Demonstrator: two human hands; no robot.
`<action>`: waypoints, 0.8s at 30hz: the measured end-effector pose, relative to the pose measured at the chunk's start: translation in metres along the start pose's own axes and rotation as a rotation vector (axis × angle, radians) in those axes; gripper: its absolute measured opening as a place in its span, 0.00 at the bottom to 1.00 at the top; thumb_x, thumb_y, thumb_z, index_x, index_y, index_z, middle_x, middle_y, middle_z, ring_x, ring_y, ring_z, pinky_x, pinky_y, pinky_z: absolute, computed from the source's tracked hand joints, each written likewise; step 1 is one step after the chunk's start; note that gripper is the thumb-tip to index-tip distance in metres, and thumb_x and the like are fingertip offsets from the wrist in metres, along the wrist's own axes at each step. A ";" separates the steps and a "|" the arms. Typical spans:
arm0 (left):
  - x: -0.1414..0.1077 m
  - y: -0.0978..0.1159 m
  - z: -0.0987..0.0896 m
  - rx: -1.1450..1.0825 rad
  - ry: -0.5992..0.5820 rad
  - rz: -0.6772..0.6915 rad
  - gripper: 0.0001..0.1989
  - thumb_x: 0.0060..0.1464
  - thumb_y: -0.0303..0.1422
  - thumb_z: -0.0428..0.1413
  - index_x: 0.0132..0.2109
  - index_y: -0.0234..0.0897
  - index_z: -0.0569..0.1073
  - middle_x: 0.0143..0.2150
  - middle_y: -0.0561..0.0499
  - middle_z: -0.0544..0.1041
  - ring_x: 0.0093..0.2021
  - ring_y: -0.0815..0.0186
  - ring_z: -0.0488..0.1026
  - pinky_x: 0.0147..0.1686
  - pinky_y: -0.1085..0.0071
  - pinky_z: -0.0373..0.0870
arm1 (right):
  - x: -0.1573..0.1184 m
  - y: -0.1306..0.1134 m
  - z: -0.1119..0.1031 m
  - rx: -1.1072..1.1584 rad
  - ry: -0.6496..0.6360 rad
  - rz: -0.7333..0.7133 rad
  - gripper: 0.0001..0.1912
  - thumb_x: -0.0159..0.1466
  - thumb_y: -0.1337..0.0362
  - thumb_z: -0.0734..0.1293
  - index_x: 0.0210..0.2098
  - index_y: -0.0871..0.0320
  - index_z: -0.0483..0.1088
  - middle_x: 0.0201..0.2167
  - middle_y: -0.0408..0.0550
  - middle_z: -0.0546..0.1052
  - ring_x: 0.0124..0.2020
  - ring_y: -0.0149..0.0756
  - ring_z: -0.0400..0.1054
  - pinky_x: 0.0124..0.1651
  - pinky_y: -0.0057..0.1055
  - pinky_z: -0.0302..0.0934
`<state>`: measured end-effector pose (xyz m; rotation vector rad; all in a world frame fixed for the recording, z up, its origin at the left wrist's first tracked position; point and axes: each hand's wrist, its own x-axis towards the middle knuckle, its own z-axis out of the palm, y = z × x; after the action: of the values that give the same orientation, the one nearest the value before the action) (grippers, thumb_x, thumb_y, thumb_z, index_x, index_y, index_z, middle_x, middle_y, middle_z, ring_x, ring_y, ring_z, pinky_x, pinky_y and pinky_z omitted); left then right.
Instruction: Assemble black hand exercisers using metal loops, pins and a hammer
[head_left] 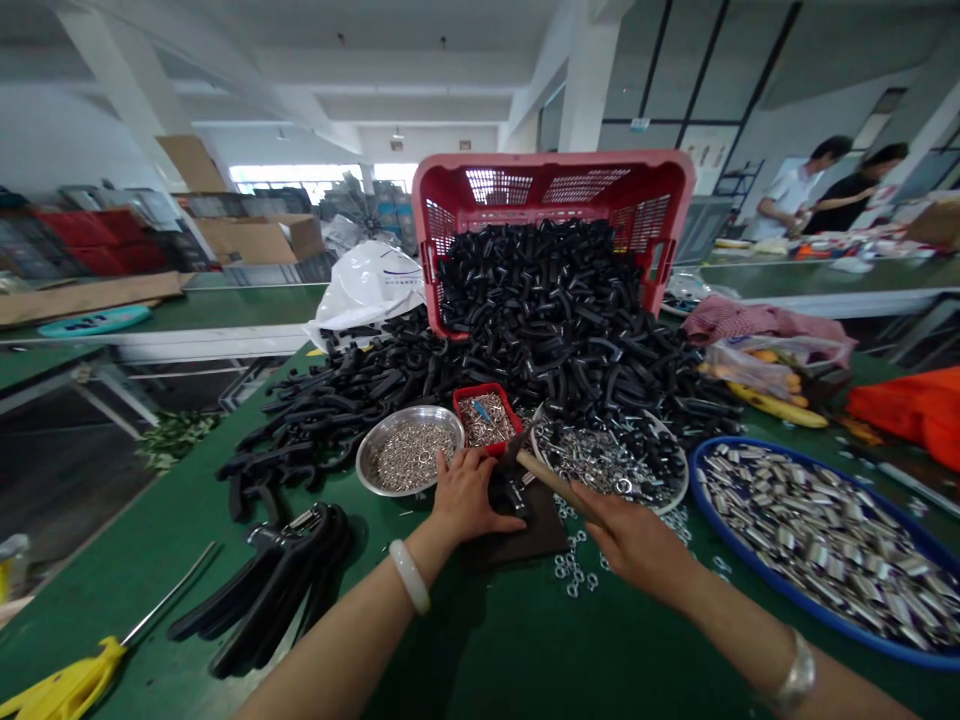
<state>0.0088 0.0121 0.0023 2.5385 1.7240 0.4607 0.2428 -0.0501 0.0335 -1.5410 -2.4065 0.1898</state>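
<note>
My right hand (634, 535) is closed round the wooden handle of a hammer (555, 482). The dark hammer head is just above my left hand's fingers, over a small black plastic part (514, 497). With fingers bent and thumb out to the side, my left hand (472, 497) grips that part on a dark flat pad (536, 540); its fingers partly hide it. Behind it are a steel bowl of small metal pieces (412, 450) and a small red tray of pins (487, 412). A white-rimmed bowl of metal hardware and black parts (611, 455) stands beyond the hammer.
A red crate (555, 165) tipped forward spills black parts (547, 310) over the green table (420, 660). Right: a blue tray of metal sleeves (817, 540), bananas (776, 405), loose nuts (574, 575). Left: assembled black handles (277, 575), a yellow air gun (67, 685). Two people work far right.
</note>
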 end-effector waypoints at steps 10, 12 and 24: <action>-0.022 0.021 0.009 0.023 0.020 0.031 0.32 0.46 0.49 0.50 0.56 0.37 0.61 0.50 0.42 0.66 0.49 0.53 0.60 0.51 0.55 0.53 | -0.016 0.085 -0.017 0.049 0.046 0.265 0.23 0.57 0.62 0.58 0.51 0.61 0.63 0.32 0.50 0.77 0.27 0.36 0.71 0.32 0.33 0.65; -0.024 0.026 0.014 0.014 -0.015 0.014 0.30 0.49 0.46 0.48 0.56 0.35 0.60 0.47 0.42 0.68 0.46 0.55 0.62 0.46 0.59 0.59 | -0.020 0.111 -0.019 -0.068 0.061 0.258 0.21 0.56 0.62 0.60 0.48 0.59 0.66 0.32 0.50 0.77 0.29 0.37 0.71 0.33 0.33 0.65; 0.026 0.000 -0.045 -0.674 -0.365 -0.276 0.34 0.54 0.50 0.30 0.31 0.34 0.74 0.28 0.47 0.76 0.28 0.64 0.72 0.29 0.69 0.67 | 0.076 0.015 0.026 0.266 0.155 -0.215 0.20 0.59 0.66 0.60 0.51 0.61 0.64 0.49 0.52 0.70 0.50 0.36 0.62 0.52 0.35 0.56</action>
<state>0.0060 0.0294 0.0512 1.7582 1.4332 0.4306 0.2180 0.0263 0.0173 -1.1308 -2.2965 0.3185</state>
